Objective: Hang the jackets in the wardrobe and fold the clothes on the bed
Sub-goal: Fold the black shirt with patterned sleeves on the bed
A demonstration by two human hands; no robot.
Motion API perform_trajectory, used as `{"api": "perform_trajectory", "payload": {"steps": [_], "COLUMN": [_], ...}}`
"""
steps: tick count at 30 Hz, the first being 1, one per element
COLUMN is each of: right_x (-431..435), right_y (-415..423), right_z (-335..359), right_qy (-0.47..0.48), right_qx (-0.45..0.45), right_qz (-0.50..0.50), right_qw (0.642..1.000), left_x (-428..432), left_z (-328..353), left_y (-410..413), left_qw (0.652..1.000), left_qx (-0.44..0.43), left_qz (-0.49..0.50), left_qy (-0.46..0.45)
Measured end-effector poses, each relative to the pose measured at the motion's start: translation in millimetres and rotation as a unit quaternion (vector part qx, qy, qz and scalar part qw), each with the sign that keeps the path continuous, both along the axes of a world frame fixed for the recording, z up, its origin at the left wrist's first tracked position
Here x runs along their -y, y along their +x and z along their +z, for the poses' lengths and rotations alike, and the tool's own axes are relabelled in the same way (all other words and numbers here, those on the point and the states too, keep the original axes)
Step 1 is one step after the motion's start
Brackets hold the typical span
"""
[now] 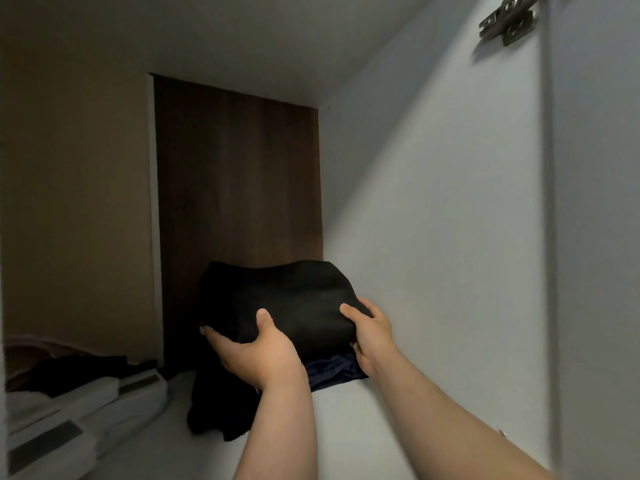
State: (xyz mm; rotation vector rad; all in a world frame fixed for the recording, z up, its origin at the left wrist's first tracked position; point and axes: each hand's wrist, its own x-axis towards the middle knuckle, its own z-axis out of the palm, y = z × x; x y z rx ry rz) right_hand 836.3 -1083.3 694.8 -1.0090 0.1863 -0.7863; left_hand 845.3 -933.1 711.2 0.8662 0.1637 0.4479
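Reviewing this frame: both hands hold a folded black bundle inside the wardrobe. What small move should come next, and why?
Probably lower the folded black bundle onto the dark blue garment beneath it, then let go. The left hand and right hand grip its near edge, and it seems held just above the clothes on the white shelf.

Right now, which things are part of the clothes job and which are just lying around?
Part of the job: folded black garment, gripped by left hand and right hand; dark blue garment beneath it; wardrobe shelf.
Just lying about: white boxes; metal hinge.
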Motion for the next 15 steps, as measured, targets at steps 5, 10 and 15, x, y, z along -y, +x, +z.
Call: {"api": "perform_trajectory", "payload": {"steps": [5,10,15], "right_x": [3,8,5], "right_y": [-4,-1,15], "right_z": [-4,19,38], "right_qy": [-0.023,-0.005,0.022], "right_qx": [-0.038,0.072,0.125], "right_qz": [0.015,-0.006,0.01], "right_qw": [0.999,0.997,0.992], "left_x": [-4,-1,6], "left_z": [-2,24,37], "left_y": [-4,-6,6], "left_qw": [0.995,0.993,0.985], "left_qx": [-0.039,0.06,0.086], "left_qz": [-0.041,-0.059,-0.083], "left_qy": [-0.081,-0.077,-0.121]}}
